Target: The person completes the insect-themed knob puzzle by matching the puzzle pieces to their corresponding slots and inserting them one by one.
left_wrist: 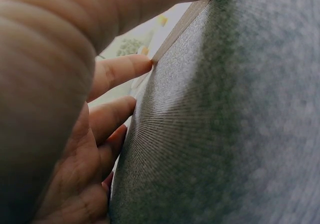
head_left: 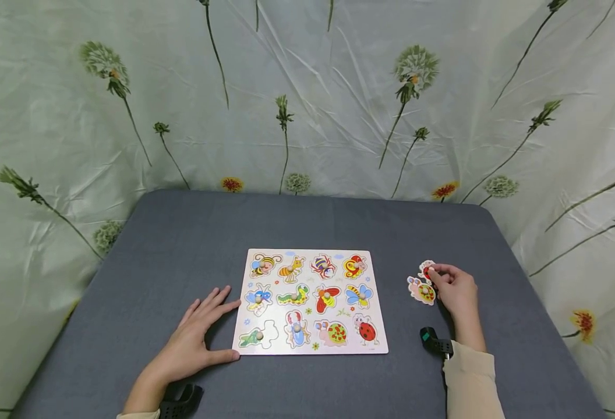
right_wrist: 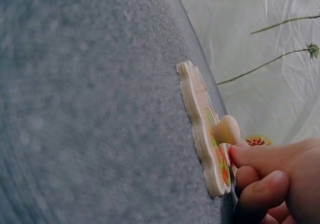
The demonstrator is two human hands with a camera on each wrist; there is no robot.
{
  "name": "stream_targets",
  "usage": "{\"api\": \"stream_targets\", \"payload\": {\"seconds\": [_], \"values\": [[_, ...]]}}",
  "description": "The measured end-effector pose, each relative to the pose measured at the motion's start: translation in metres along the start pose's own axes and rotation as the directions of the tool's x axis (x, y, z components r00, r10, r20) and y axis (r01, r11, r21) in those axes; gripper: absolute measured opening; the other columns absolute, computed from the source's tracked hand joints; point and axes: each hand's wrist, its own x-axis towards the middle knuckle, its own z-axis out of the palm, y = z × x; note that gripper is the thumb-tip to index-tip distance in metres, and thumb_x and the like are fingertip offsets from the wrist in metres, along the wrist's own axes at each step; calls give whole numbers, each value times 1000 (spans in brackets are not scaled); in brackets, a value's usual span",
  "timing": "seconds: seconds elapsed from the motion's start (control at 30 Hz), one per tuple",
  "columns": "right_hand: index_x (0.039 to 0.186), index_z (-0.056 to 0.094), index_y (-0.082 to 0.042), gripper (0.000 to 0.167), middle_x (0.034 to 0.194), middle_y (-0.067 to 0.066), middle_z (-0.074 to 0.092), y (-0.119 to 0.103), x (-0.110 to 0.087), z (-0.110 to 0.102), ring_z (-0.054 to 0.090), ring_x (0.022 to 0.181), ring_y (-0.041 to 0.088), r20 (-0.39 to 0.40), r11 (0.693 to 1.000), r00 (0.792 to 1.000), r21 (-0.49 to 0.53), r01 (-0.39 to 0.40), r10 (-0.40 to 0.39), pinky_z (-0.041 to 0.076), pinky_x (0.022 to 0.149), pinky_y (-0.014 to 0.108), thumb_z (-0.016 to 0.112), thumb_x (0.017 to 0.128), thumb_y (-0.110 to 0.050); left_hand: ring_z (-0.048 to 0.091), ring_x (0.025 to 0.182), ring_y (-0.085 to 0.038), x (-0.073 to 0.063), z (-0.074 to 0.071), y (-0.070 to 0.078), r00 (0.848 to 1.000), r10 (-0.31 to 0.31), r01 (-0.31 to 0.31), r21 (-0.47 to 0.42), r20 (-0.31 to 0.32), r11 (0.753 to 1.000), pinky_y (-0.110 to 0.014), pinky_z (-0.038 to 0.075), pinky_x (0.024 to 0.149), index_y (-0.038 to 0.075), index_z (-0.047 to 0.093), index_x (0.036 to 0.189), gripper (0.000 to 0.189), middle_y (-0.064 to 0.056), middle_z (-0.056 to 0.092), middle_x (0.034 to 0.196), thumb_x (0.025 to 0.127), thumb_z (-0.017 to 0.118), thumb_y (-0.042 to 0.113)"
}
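A peg puzzle board (head_left: 307,312) with insect pictures lies on the table. My left hand (head_left: 194,336), fingers spread, rests on the cloth with thumb and index fingertips at the board's left edge. In the left wrist view the thumb and index finger (left_wrist: 122,73) meet the board's side. Right of the board, my right hand (head_left: 456,292) pinches a ladybug puzzle piece (head_left: 426,270) between thumb and fingers. Just below it lies a snail puzzle piece (head_left: 421,291), its round wooden knob (right_wrist: 228,129) showing in the right wrist view. The fingers partly hide the ladybug piece.
Knobbed pieces fill most of the board; the snail picture (head_left: 333,333) and ladybug picture (head_left: 366,330) at its lower right bear no knobs. Grey cloth covers the table (head_left: 307,221). A flower-printed curtain (head_left: 328,116) hangs behind it.
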Motion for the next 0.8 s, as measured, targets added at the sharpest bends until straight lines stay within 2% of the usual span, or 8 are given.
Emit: {"api": "stream_targets", "payload": {"seconds": [0.23, 0.8], "values": [[121, 74, 2, 30, 60, -10, 54, 0, 0, -3, 51, 47, 5, -11, 1000, 1000, 1, 10, -10, 39, 49, 26, 69, 105, -22, 23, 166, -43, 3, 1, 0, 1000, -12, 12, 9, 10, 1000, -71, 12, 126, 34, 53, 158, 99, -10, 34, 177, 72, 93, 62], [127, 72, 1, 33, 63, -10, 54, 0, 0, -2, 52, 49, 6, 22, 999, 999, 16, -36, 35, 40, 51, 27, 70, 105, -24, 23, 165, -44, 1, 0, 0, 1000, -21, 21, 9, 11, 1000, -71, 11, 127, 33, 54, 158, 100, -10, 33, 177, 72, 94, 62]]}}
